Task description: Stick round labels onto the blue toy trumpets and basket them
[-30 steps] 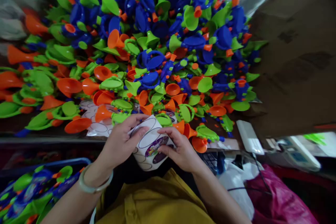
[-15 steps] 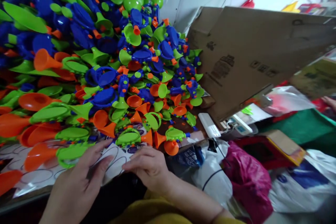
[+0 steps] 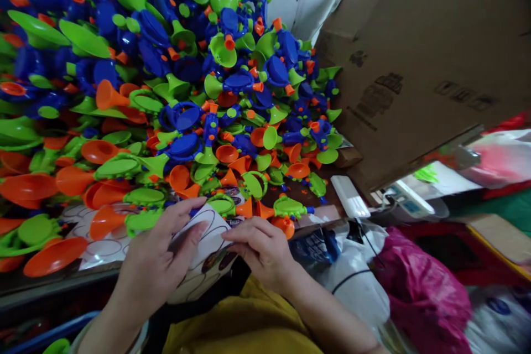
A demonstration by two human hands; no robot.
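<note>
My left hand [image 3: 153, 260] grips a white sticker sheet [image 3: 209, 235] printed with oval outlines, its thumb lying over the front. At the sheet's right edge, the thumb and fingers of my right hand [image 3: 265, 251] are pinched together; whether a loose sticker is between them I cannot make out. A few dark printed ovals show on the sheet's lower part. Just beyond my fingers lies a green and orange toy trumpet [image 3: 222, 206], with another green toy trumpet [image 3: 288, 207] to the right. More outlined sheet [image 3: 102, 246] lies on the table to the left.
A big heap of blue, green and orange toy trumpets [image 3: 186, 116] covers the table. A cardboard box [image 3: 415, 66] stands to the right behind a white power strip [image 3: 350, 196]. Below the table's right side are a white bag [image 3: 360, 293] and a magenta bag [image 3: 427, 287].
The view has swung left, so the heap and box appear farther right. Both hands still hold the sheet, and more of its lower part with dark ovals now shows.
</note>
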